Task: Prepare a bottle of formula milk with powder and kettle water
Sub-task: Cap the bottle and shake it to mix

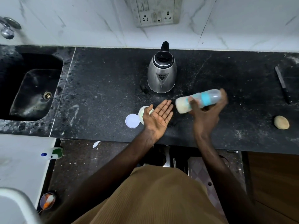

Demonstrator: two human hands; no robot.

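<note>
Counter (103,81): R fingers (193,102) round bottle (199,101).

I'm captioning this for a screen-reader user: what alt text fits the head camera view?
A person's right hand holds a baby bottle of milky liquid on its side above a black counter, left hand open, palm up. A steel kettle stands behind; a white lid lies beside an open tub.

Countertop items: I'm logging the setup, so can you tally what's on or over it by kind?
Kettle: 1
Baby bottle, held in the right hand: 1
Powder tub: 1
Loose lid: 1
Knife: 1
Round tan lump: 1
Total: 6
</note>
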